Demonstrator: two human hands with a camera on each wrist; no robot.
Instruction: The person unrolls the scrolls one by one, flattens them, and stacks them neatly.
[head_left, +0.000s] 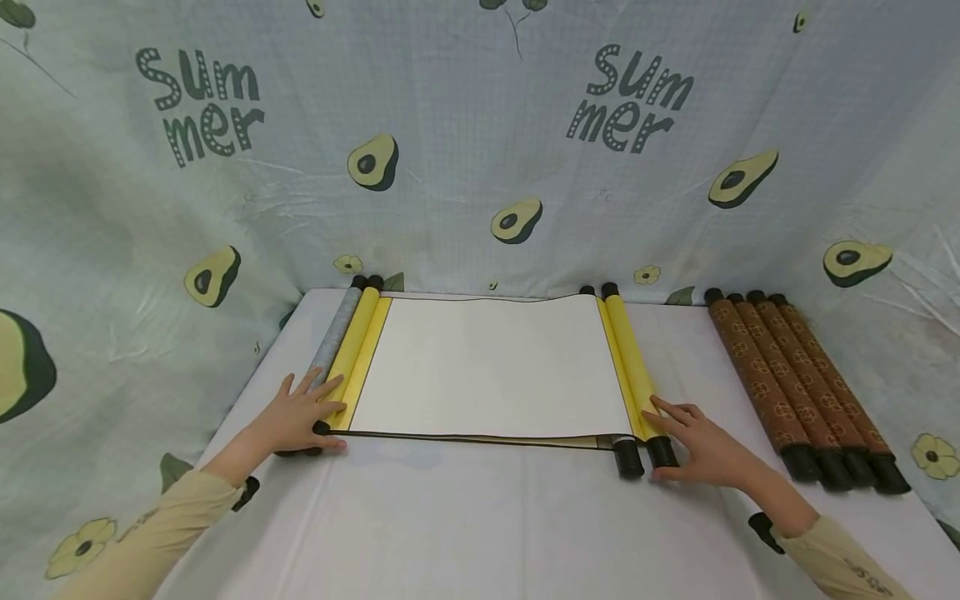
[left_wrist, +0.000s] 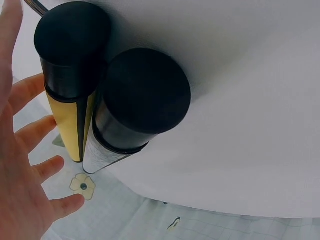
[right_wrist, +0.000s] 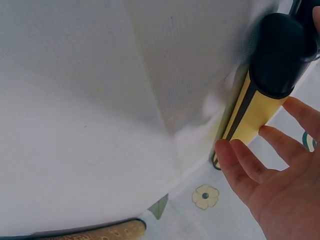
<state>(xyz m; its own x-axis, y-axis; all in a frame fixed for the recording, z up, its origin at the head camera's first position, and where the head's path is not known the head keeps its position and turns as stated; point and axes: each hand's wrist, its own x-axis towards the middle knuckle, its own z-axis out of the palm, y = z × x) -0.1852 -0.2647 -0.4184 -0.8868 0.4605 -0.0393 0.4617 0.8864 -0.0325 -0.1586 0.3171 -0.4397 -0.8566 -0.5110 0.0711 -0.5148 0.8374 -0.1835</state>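
A partly unrolled scroll with blank white paper [head_left: 495, 367] and yellow borders lies across the white table. Spread fingers of my left hand [head_left: 296, 417] rest over the near end of its left yellow roll [head_left: 356, 337]. A grey roll [head_left: 335, 329] lies right along that roll's outer side; the left wrist view shows their black end caps [left_wrist: 147, 90] side by side. At the other side, my right hand [head_left: 701, 450] touches the right yellow roll [head_left: 630, 358] with extended fingertips near its black cap [right_wrist: 282, 55]. Another black cap [head_left: 628, 458] sticks out just left of it.
Several brown patterned rolls [head_left: 780, 383] with black ends lie side by side at the table's right. Behind the table hangs a pale cloth [head_left: 465, 108] printed with avocados and lettering. The scroll's near edge [head_left: 480, 438] is lifted slightly toward its right end.
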